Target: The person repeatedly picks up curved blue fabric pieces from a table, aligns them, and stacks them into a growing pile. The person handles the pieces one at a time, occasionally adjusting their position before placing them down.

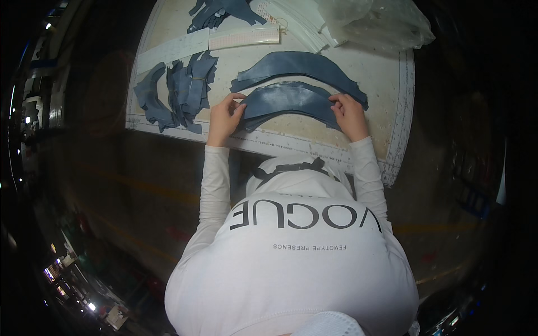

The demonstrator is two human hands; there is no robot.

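A stack of curved blue-grey pieces [288, 99], which look like cut leather or sheet material, lies near the table's front edge. My left hand [226, 116] pinches the left end of the top piece between thumb and fingers. At the opposite end, my right hand [348, 116] grips the right tip the same way. The top piece arches away from me, and edges of more pieces show beneath it. Just beyond lies a second stack of curved blue-grey pieces [297, 63], its right end close to my right hand.
Left on the white table [386, 112] lie a tied bundle of blue-grey pieces [190, 87] and a curved pile [150, 101]. More blue-grey scraps [216, 14] sit at the back. Pale printed strips [244, 37] cross the upper left, and a clear plastic bag [381, 22] covers the back right.
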